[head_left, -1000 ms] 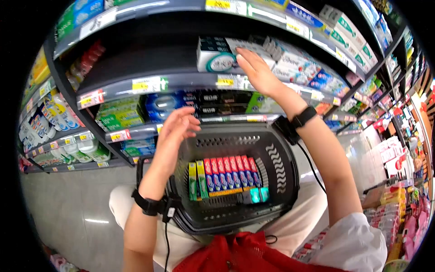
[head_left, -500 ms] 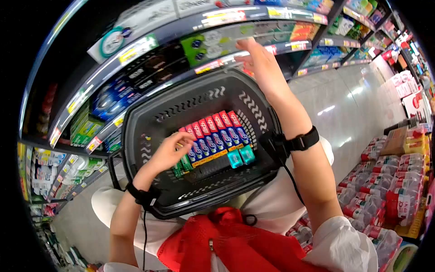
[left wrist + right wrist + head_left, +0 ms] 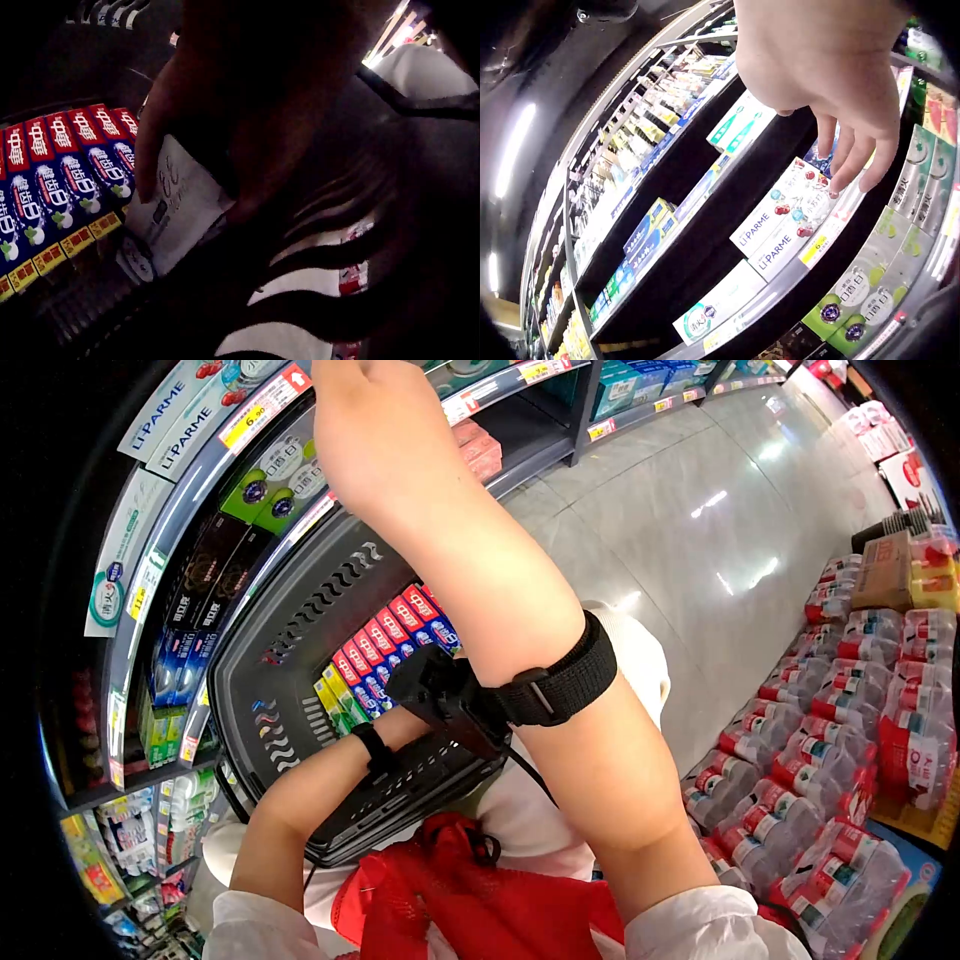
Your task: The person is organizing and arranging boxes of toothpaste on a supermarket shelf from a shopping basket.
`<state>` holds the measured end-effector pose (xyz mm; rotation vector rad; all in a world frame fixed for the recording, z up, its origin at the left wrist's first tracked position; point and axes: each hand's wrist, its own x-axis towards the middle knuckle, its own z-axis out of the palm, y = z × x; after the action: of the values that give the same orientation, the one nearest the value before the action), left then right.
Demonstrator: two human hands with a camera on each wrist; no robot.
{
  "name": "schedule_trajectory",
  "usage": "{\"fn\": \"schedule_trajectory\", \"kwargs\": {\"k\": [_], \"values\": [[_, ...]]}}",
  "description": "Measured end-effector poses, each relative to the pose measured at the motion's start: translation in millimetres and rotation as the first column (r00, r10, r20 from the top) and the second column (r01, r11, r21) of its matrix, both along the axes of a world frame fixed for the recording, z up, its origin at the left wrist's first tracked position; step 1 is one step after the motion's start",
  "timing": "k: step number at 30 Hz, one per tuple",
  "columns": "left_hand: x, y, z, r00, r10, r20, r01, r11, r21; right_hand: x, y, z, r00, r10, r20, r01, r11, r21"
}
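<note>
In the left wrist view my left hand (image 3: 232, 97), dark in shadow, has fingers and thumb on either side of a pale box (image 3: 180, 206) inside the basket. In the head view, the wrist device hides most of that hand. Red and blue toothpaste boxes (image 3: 64, 176) stand in a row beside it. My right hand (image 3: 832, 82) reaches over the shelf, fingers slightly bent and holding nothing, their tips close to white LI-PARME boxes (image 3: 787, 217); contact is unclear. The head view cuts this hand (image 3: 370, 410) off at the top edge.
The black basket (image 3: 240, 660) rests by the person's lap, against the shelf front. Green and grey boxes (image 3: 862, 296) occupy the lower shelf. Bottle packs (image 3: 800, 770) stand on the floor at right, and pink boxes (image 3: 480, 450) sit on a low shelf.
The view has swung right along the shelves. My left hand has gone from above the basket down into it and taken hold of the pale box. My right arm now crosses over the basket towards the upper left.
</note>
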<state>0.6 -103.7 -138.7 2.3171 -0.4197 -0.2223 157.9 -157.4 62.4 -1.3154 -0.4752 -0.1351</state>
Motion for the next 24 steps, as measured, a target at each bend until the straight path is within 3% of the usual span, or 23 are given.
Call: {"fn": "schedule_trajectory", "kwargs": {"k": [2, 7, 8, 10, 12, 14, 15, 16, 17, 18, 20, 22, 23, 24], "values": [[-3.0, 5.6, 2.1, 1.0, 0.031, -0.003, -0.032, 0.998, -0.051, 0.9, 3.6, 1.8, 1.0, 0.005, -0.026, -0.004, 0.998, 0.059], [-19.4, 34.3, -23.8, 0.985, 0.164, -0.05, -0.172, 0.952, -0.255, -8.3, 16.7, -6.7, 1.0, 0.018, 0.024, -0.017, 0.999, -0.039], [-20.3, 55.4, -29.2, 0.989, 0.078, 0.127, -0.1, 0.979, 0.179, -9.1, 16.3, -7.9, 0.999, 0.026, 0.025, -0.025, 0.999, -0.038], [-36.0, 73.5, -2.9, 0.905, 0.396, -0.157, -0.375, 0.916, 0.143, -7.6, 15.2, -9.8, 0.996, 0.078, -0.04, -0.082, 0.991, -0.105], [-42.6, 88.3, 57.1, 0.661, 0.573, -0.485, -0.631, 0.774, 0.053, -6.1, 17.4, -15.2, 0.997, 0.056, -0.058, -0.066, 0.982, -0.177], [-59.7, 110.2, 91.1, 0.488, 0.606, -0.628, -0.808, 0.586, -0.063, -3.8, 25.1, -28.8, 0.987, 0.138, -0.08, -0.148, 0.98, -0.137], [-70.3, 121.1, 103.0, 0.452, 0.589, -0.67, -0.865, 0.472, -0.169, -6.6, 27.1, -34.6, 0.986, 0.148, -0.072, -0.156, 0.979, -0.128], [-82.4, 133.4, 106.3, 0.389, 0.6, -0.699, -0.92, 0.29, -0.264, -9.1, 29.4, -39.1, 0.982, 0.176, -0.074, -0.188, 0.956, -0.227], [-92.5, 145.3, 112.1, 0.406, 0.524, -0.749, -0.913, 0.196, -0.358, -11.0, 32.6, -42.7, 0.977, 0.201, -0.076, -0.215, 0.922, -0.323], [-100.4, 154.7, 119.7, 0.434, 0.445, -0.783, -0.892, 0.091, -0.443, -16.5, 34.9, -44.3, 0.976, 0.21, -0.062, -0.219, 0.924, -0.313], [-110.1, 163.0, 131.8, 0.467, 0.396, -0.791, -0.841, -0.079, -0.535, -36.4, 37.5, -45.6, 0.911, 0.388, -0.141, -0.413, 0.841, -0.349], [-115.3, 170.0, 131.9, 0.428, 0.419, -0.801, -0.791, -0.256, -0.556, -50.4, 40.2, -47.3, 0.777, 0.577, -0.25, -0.629, 0.706, -0.326], [-122.1, 172.4, 138.0, 0.498, 0.352, -0.793, -0.799, -0.169, -0.577, -58.5, 44.6, -50.1, 0.77, 0.561, -0.303, -0.637, 0.693, -0.338], [-128.0, 177.5, 129.7, 0.583, 0.278, -0.764, -0.742, -0.203, -0.639, -64.1, 50.5, -62.3, 0.751, 0.598, -0.279, -0.657, 0.715, -0.238]]}}
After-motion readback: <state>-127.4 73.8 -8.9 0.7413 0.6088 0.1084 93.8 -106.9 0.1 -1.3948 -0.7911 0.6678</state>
